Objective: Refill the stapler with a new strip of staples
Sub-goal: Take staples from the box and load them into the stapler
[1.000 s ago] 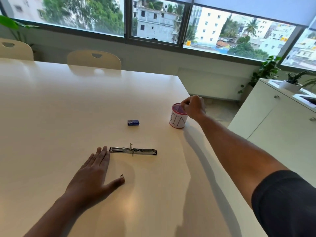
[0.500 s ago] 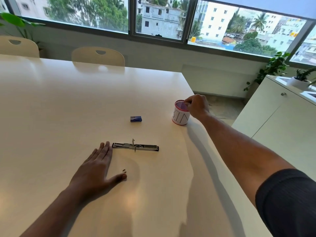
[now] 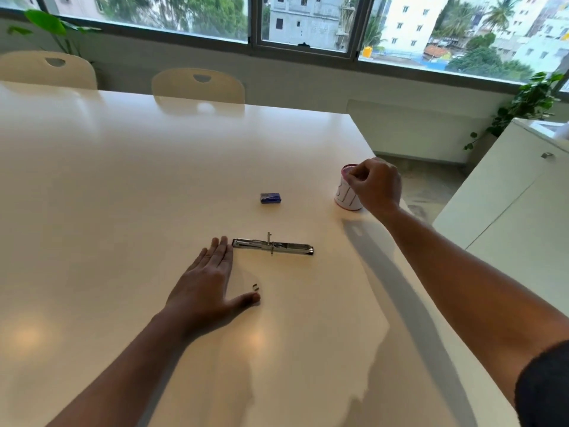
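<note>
At mid-frame on the white bench (image 3: 123,180), the stapler (image 3: 272,245) lies opened flat, long axis left-right, tilting slightly down rightward. The left hand (image 3: 207,282) rests flat, grip released, fingertips beside its left end; staple bits (image 3: 255,286) lie near the thumb. Right of a blue staple box (image 3: 271,198), the right hand (image 3: 377,186) hangs clenched over a cup (image 3: 346,195); whether it holds anything cannot be told.

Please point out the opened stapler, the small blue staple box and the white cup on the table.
stapler (image 3: 272,245), head view, middle of its opened metal body.
blue staple box (image 3: 271,198), head view, centre of its top face.
white cup (image 3: 345,195), head view, visible side wall left of the right hand.
</note>
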{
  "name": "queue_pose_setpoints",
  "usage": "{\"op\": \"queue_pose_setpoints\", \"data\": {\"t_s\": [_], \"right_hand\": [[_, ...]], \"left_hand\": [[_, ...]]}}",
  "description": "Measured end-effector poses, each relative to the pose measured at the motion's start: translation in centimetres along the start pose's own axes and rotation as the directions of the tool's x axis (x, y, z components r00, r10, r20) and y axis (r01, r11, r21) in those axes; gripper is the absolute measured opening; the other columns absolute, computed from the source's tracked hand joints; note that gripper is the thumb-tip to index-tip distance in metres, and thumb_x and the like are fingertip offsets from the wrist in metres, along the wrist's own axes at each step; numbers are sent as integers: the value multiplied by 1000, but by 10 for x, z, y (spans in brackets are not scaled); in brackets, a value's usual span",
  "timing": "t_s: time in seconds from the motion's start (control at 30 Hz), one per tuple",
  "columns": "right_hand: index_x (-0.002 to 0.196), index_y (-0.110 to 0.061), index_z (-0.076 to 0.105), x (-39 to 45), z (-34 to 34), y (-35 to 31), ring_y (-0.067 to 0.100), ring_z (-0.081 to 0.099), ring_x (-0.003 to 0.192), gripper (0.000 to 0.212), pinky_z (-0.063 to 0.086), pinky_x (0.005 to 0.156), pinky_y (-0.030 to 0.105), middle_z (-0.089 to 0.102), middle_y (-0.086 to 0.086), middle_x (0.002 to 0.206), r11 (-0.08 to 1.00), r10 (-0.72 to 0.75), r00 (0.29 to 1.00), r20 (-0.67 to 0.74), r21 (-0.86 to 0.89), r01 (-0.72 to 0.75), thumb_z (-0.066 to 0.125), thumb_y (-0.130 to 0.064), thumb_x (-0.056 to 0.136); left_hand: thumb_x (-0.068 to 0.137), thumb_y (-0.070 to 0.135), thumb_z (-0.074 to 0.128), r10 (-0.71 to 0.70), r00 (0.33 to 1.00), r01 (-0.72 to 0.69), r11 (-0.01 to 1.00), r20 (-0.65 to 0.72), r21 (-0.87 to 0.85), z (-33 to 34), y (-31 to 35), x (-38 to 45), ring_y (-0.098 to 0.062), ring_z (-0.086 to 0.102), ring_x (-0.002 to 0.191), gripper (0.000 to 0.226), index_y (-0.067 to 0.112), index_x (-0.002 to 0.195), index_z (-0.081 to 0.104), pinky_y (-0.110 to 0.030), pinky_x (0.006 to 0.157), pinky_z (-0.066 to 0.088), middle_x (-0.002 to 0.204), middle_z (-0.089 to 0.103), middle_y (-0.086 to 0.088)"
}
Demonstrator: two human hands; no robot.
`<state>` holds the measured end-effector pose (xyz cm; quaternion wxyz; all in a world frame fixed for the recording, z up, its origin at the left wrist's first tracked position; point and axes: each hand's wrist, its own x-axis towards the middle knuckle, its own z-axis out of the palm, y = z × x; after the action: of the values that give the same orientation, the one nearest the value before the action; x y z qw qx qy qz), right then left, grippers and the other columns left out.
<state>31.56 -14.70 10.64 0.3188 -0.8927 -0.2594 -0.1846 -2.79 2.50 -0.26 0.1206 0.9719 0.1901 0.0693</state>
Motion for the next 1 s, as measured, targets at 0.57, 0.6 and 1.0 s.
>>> {"op": "queue_pose_setpoints", "data": {"t_s": [0.57,0.6,1.0], "right_hand": [[103,-20,80,-204,37,-72,8,68,83,21,60,76,35,73,-9,97,864,-404,794,455,474,168,84,-27,85],[107,-22,79,-205,38,-74,9,67,84,23,60,77,36,71,-10,99,868,-414,780,469,462,183,83,-30,86],[104,-19,79,-198,36,-75,11,65,88,17,59,78,35,67,-7,101,851,-476,727,495,467,239,78,-29,90]], "left_hand": [[70,105,17,38,999,-39,998,38,45,7,-2,-2,-14,-13,158,132,14,163,-6,-36,130,4,172,-12,-2],[69,106,17,37,998,-39,998,45,43,7,-3,-2,-15,-13,158,133,14,163,-6,-37,130,5,172,-12,-2],[63,109,18,36,998,-39,998,49,52,5,-3,-1,-14,-14,158,140,14,163,-7,-34,130,1,172,-13,-2]]}}
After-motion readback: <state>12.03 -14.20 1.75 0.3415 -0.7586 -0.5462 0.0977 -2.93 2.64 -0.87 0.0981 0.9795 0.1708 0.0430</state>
